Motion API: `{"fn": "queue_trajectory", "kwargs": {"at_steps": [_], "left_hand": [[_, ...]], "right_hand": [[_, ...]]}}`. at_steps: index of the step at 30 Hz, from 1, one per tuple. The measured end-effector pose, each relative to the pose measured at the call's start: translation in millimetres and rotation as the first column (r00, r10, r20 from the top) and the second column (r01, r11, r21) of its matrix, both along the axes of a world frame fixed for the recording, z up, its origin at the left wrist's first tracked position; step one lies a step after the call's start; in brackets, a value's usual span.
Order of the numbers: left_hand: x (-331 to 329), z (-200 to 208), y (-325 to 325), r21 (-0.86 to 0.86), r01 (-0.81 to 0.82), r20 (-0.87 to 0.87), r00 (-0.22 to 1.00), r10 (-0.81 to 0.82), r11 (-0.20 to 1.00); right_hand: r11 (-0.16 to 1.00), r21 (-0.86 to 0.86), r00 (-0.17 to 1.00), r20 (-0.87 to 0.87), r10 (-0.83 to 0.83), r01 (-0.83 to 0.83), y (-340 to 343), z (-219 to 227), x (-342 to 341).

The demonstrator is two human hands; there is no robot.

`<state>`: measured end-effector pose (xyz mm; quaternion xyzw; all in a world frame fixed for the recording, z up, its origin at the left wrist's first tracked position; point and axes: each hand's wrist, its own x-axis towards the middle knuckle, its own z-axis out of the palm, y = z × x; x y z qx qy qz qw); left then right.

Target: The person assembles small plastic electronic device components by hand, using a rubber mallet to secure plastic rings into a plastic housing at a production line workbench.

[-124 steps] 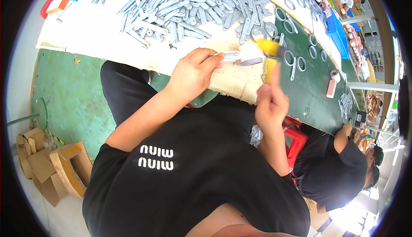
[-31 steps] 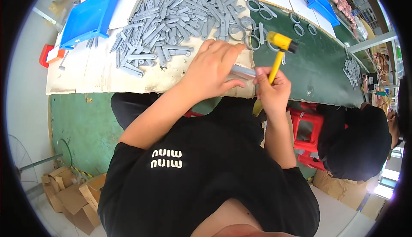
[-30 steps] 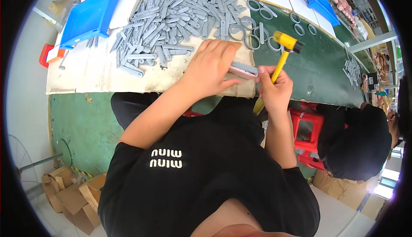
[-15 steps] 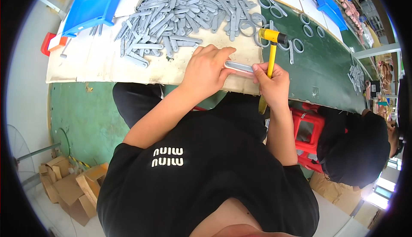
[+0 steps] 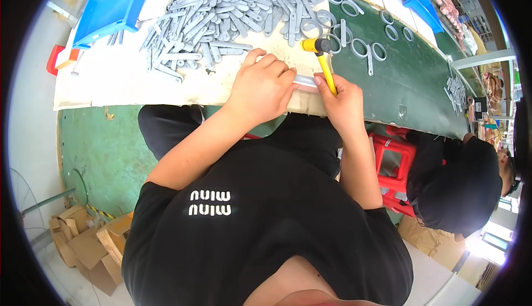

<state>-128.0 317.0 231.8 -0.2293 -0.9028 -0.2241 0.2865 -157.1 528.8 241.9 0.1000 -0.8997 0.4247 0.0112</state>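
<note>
A long grey strip-like piece (image 5: 305, 80), with a pale pinkish part along its near side, lies between my two hands at the near edge of the table. My left hand (image 5: 263, 88) is closed round its left end, hiding that end. With thumb and fingers closed, my right hand (image 5: 342, 102) pinches the right end. The same hand also has a yellow-handled mallet (image 5: 327, 73) in it, tilted left, its yellow and black head above the strip. Beyond my left hand is a big heap of flat grey strips (image 5: 221, 15).
Grey rings (image 5: 359, 48) and a few strips lie on the green mat (image 5: 410, 84) to the right. Blue trays (image 5: 113, 9) stand at the far left and far right. A person in black (image 5: 457, 184) sits at the right by a red stool (image 5: 392, 162).
The mallet has tipped, its head swinging left over the strip. My left hand has turned and now covers more of the strip's left end. The whole view has shifted slightly.
</note>
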Motion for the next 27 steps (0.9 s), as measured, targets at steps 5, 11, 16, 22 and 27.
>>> {"fn": "queue_trajectory", "kwargs": {"at_steps": [5, 11, 16, 22, 27], "left_hand": [[-5.8, -4.2, 13.9, -0.052, 0.053, -0.092, 0.994, -0.058, 0.997], [-4.0, -5.2, 13.9, -0.078, 0.031, 0.053, 0.998, -0.027, 0.996], [-4.3, -5.1, 17.1, -0.056, 0.024, 0.022, 1.0, -0.023, 0.998], [-4.2, -8.2, 15.0, -0.074, 0.024, 0.019, 1.0, -0.023, 0.997], [-3.6, -10.2, 15.9, -0.082, 0.004, 0.01, 1.0, -0.003, 0.997]], "right_hand": [[1.0, 0.01, 0.997, -0.072, -0.019, 0.019, -2.4, -2.5, 4.0], [1.0, 0.027, 0.999, -0.048, -0.007, 0.008, -2.4, -0.7, 5.0], [0.987, -0.152, 0.992, -0.124, 0.026, -0.045, 18.7, -0.9, 19.9], [0.969, -0.225, 0.934, -0.358, 0.012, -0.098, 68.9, -5.1, 65.5], [0.997, 0.04, 0.998, 0.028, 0.063, -0.064, 67.1, 9.6, 67.0]]}}
